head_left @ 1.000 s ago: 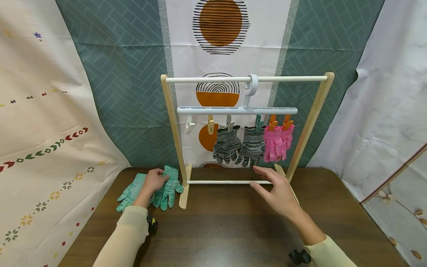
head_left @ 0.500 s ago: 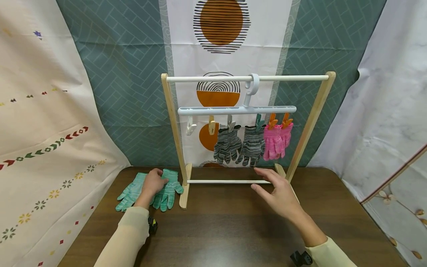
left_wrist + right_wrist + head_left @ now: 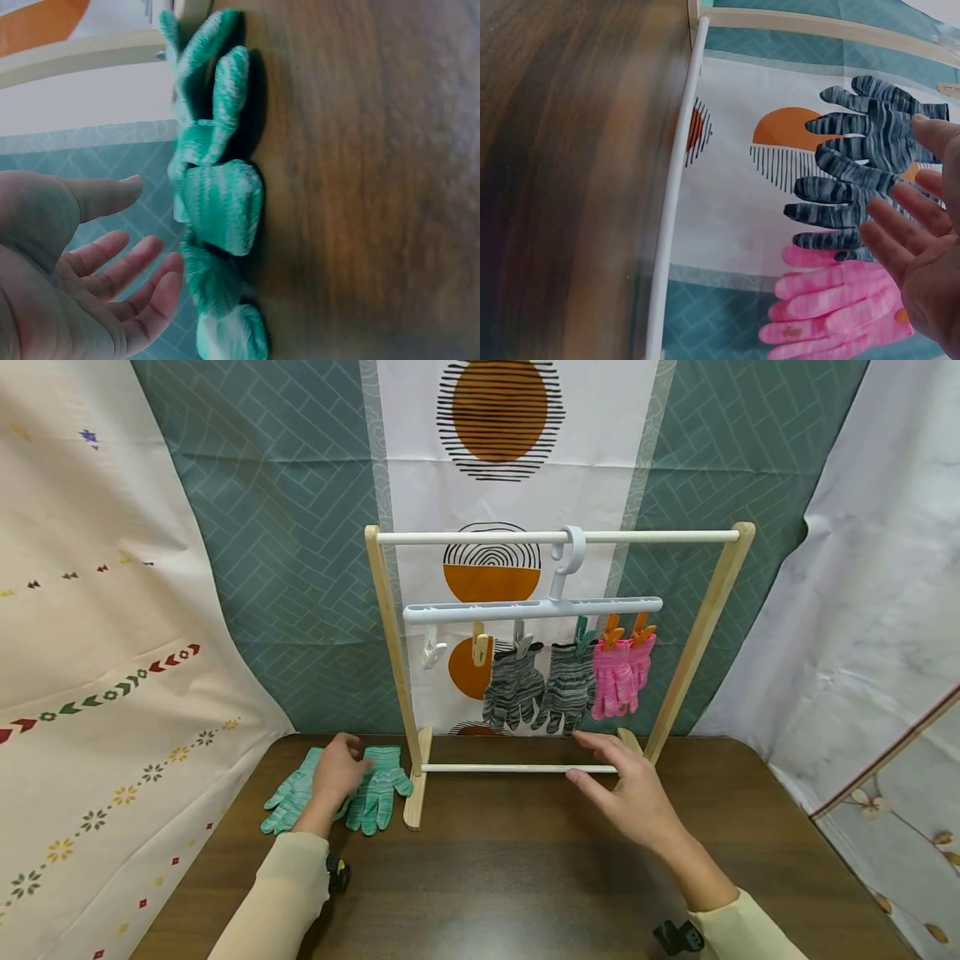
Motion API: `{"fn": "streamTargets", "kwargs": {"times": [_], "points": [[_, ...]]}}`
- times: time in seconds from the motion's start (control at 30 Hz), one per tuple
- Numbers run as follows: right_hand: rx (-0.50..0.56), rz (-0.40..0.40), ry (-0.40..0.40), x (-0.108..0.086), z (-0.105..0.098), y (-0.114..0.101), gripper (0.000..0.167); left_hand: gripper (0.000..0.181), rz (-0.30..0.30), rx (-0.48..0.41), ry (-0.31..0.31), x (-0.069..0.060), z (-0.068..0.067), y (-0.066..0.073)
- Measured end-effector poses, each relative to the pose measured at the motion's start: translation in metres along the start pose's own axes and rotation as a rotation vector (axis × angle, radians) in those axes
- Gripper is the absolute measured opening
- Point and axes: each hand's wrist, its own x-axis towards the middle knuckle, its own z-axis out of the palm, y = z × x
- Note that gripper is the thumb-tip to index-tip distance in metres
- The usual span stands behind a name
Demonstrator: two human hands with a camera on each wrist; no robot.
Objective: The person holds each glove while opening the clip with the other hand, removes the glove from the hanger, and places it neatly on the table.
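Currently flat on the dark table [image 3: 495, 877], just left of the rack [image 3: 696, 647]: two green gloves [image 3: 384, 787], side by side, with at least the right-hand cuff at the far end. Directly over them, the left hand [image 3: 339, 772], with fingers loosely bent and parted, gripping nothing; contact with the knit impossible to tell. For a clean lift, probably best to pinch the cuff of just one glove between thumb and fingertips, steer clear of its neighbour so as not to drag both, and raise it with the glove fingers hanging freely. Farther right, below the hanging grey gloves [image 3: 570, 689]: the right hand [image 3: 626, 789], thumb and fingers well apart, holding nothing. Up on the hanger [image 3: 517, 610], next to the grey pair, pink gloves [image 3: 622, 677]; toward the left end, a white clip [image 3: 432, 650] and a yellow clip [image 3: 480, 647], both unloaded. From the head, both green gloves in sight, but not the left palm; from the left wrist, palm and bent fingers revealed, plus a glove's rumpled height above the tabletop. Only from the right wrist, the right palm and a small brown mark on the pink knit.
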Motion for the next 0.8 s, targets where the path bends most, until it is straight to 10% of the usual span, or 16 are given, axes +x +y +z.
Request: {"fn": "streamTargets", "kwargs": {"times": [0.8], "points": [[-0.019, -0.015, 0.011, 0.026, -0.021, -0.007, 0.062, 0.057, 0.182, -0.088, 0.111, -0.047, -0.026, 0.061]]}}
